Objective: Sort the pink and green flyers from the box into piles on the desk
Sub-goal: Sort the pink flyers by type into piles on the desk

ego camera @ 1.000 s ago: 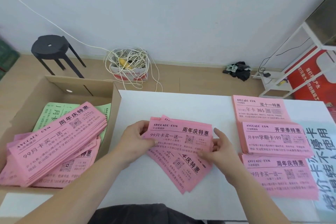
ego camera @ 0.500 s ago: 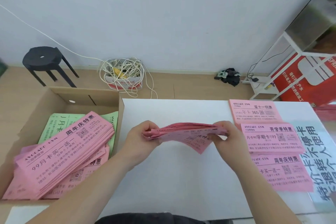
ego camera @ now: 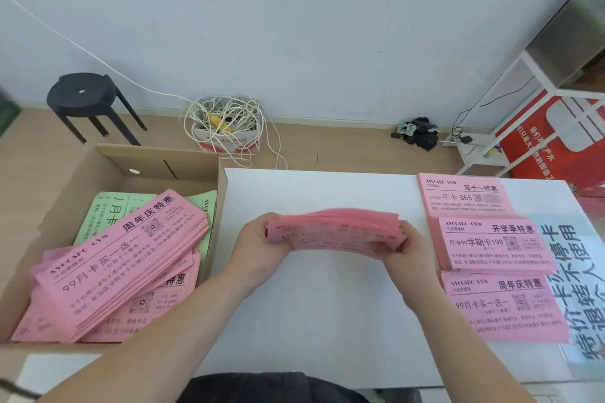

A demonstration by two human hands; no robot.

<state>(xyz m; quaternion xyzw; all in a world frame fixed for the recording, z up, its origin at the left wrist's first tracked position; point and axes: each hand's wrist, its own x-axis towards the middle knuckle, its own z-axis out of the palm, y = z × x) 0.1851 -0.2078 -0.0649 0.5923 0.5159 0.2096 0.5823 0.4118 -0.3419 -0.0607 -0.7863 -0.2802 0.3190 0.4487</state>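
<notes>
A stack of pink flyers [ego camera: 334, 230] is held edge-up above the white desk [ego camera: 314, 311]. My left hand [ego camera: 258, 244] grips its left end and my right hand [ego camera: 404, 247] grips its right end. The cardboard box [ego camera: 157, 162] at the left holds more pink flyers [ego camera: 121, 265] lying over green flyers [ego camera: 101, 211]. Three pink piles lie on the desk's right side: a far pile [ego camera: 465, 195], a middle pile [ego camera: 491, 244] and a near pile [ego camera: 504, 307].
A large printed sheet [ego camera: 579, 281] lies at the desk's right edge under the piles. On the floor behind the desk are a black stool [ego camera: 83, 98], a small box of tangled cables [ego camera: 226, 124], dark cloth [ego camera: 419, 132] and a white rack [ego camera: 537, 75].
The fanned flyers that lay flat in both hands have been gathered and lifted into one squared stack, held by its two ends. The view has shifted slightly.
</notes>
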